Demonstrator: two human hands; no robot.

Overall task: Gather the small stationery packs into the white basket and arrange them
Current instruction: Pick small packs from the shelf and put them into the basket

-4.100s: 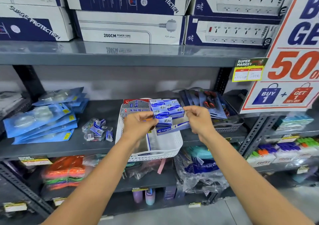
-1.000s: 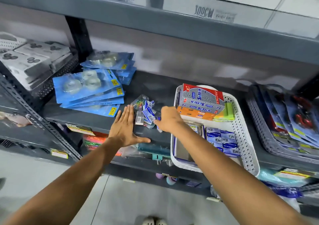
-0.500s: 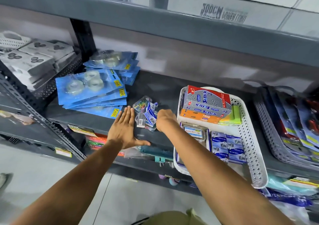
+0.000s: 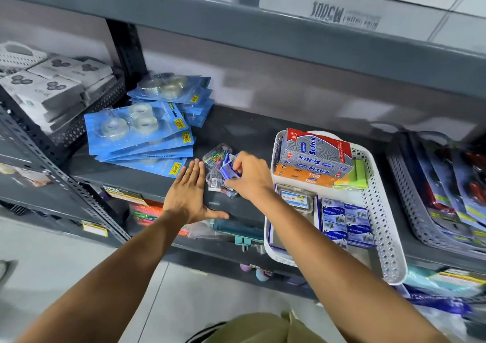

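Packs lie in a loose heap on the grey shelf, between the blue tape cards and the white basket; a clear box of coloured clips sits at the heap's far edge. The right hand has its fingers pinched on a small blue pack at the top of the heap. The left hand lies flat and spread on the shelf, fingertips just beside the heap, gripping nothing. To do this well, that flat hand should act as a wall, so the little packs do not skid toward the cards as the right scoops. Better to rake several together against the palm than to carry them singly. The basket already holds staple boxes in a tidy block near its front right, so the packs belong in the bare part beside them. Slippery wrappers may spill over the shelf's front lip.
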